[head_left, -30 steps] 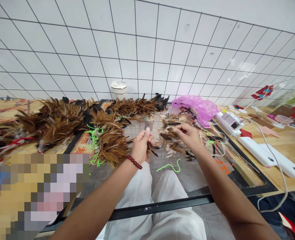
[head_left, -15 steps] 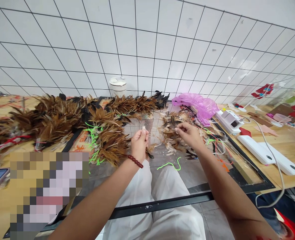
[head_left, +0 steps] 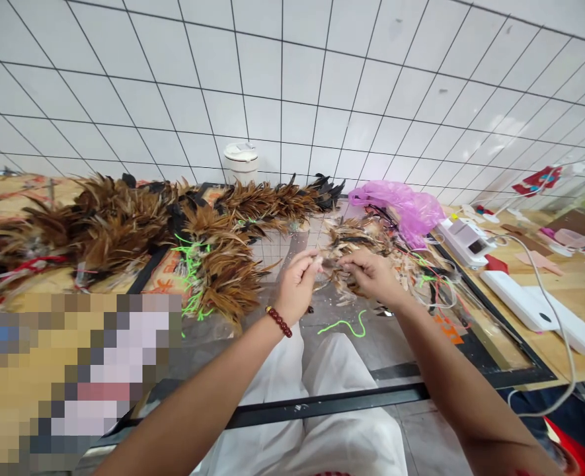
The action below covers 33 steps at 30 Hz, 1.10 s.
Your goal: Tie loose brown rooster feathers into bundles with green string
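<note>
My left hand is closed in a pinch around feathers, their pale ends at the fingertips and a dark tip showing below the hand. My right hand is closed too, thumb and fingertips together on a thin brownish feather, partly hidden, in the small gap between the hands. Just behind the right hand lies a loose pile of brown and cream feathers. Left of my hands is a thick brown feather bundle with bright green strings along its side.
The glass tabletop has a black frame. A loose green string lies near me. Behind stand a white lidded cup and a pink plastic bag. To the right are white power strips and a cable. More feather strands lie left.
My right hand has drawn back from the loose feather pile toward my left hand. My left hand has moved right, so the fingertips are now close together. The view has shifted slightly.
</note>
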### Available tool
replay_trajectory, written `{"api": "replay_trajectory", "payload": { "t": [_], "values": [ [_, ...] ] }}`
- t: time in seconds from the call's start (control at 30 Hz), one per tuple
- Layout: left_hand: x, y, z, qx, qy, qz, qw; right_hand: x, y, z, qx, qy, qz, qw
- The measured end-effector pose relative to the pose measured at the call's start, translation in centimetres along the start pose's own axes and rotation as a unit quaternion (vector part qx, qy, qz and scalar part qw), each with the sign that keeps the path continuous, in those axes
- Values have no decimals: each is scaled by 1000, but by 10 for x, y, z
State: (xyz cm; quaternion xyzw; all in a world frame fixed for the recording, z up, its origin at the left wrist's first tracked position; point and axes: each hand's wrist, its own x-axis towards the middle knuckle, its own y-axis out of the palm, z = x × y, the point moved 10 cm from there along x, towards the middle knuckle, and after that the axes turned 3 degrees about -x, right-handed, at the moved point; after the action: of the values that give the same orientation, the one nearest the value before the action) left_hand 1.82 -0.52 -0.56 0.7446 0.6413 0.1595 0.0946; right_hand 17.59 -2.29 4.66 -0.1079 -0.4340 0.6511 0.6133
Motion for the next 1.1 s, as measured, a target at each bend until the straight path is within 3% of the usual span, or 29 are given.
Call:
{"api": "replay_trajectory", "payload": {
  "t": [0.1, 0.17, 0.27, 0.37, 0.5, 0.87, 1.1],
  "values": [
    [-4, 16, 3, 98, 9, 73, 992, -2, 10, 22, 2, -47, 32, 998],
    [-5, 17, 14, 109, -29, 77, 991, -1, 0, 16, 27, -15, -28, 999],
    [-2, 9, 15, 77, -35, 29, 996, -3, -16, -15, 127, 90, -136, 978],
    [1, 4, 6, 50, -9, 2, 999, -3, 5, -35, 254, 162, -91, 949],
    [0, 4, -1, 59, 19, 9, 998, -4, 35, -27, 345, 187, -19, 920],
    [-5, 14, 5, 130, 19, 61, 990, -6, 7, -24, 311, 156, -141, 927],
    [-12, 25, -13, 214, 100, 93, 967, -7, 22, -35, 447, 214, -122, 860]
  ]
}}
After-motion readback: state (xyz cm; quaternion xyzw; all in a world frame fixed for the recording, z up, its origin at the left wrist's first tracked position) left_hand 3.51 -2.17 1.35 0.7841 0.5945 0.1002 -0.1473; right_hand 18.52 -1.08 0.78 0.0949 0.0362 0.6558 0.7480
